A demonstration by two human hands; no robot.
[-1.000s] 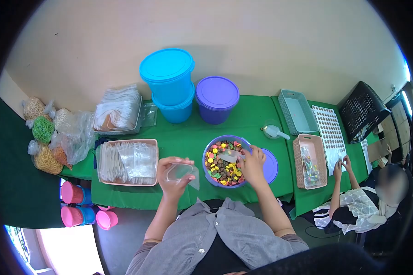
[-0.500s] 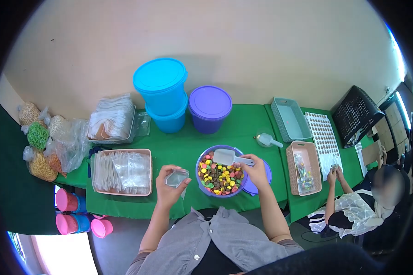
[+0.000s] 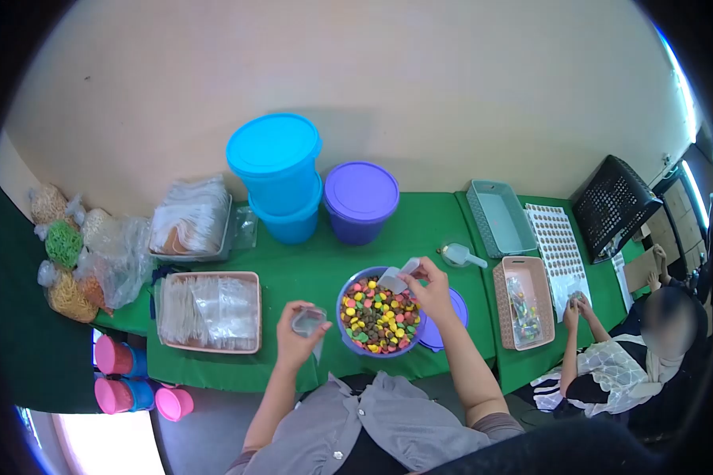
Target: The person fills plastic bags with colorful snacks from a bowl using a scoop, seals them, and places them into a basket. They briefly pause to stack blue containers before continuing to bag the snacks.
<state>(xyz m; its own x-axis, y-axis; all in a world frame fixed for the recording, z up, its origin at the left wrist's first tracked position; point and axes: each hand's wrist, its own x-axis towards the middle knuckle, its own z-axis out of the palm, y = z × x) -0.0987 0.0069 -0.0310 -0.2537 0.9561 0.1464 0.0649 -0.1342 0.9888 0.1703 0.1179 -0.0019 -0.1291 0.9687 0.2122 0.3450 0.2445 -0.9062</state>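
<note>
My right hand (image 3: 429, 286) is closed on the handle of a white plastic scoop (image 3: 391, 279), whose bowl dips into the candies at the top of a purple tub. Yellow, brown, pink and green round candies (image 3: 379, 321) fill this purple tub (image 3: 343, 332). To the left of the tub, my left hand (image 3: 295, 336) grips a clear plastic bag (image 3: 310, 321) with its mouth held open. The bag hangs just past the tub's left rim. A purple lid (image 3: 454, 321) lies on the table beside the tub, partly hidden by my right forearm.
Stacked blue tubs (image 3: 281, 182) and a lidded purple tub (image 3: 362, 198) stand behind. A pink basket (image 3: 259, 317) of clear bags sits left. Another scoop (image 3: 463, 256), a grey basket (image 3: 495, 214) and a pink basket (image 3: 523, 273) lie right, near a seated person (image 3: 610, 356).
The scoop has tilted from lying flat over the candies to bowl-down in them, and my right hand has shifted slightly left. My left hand has moved slightly right with the bag.
</note>
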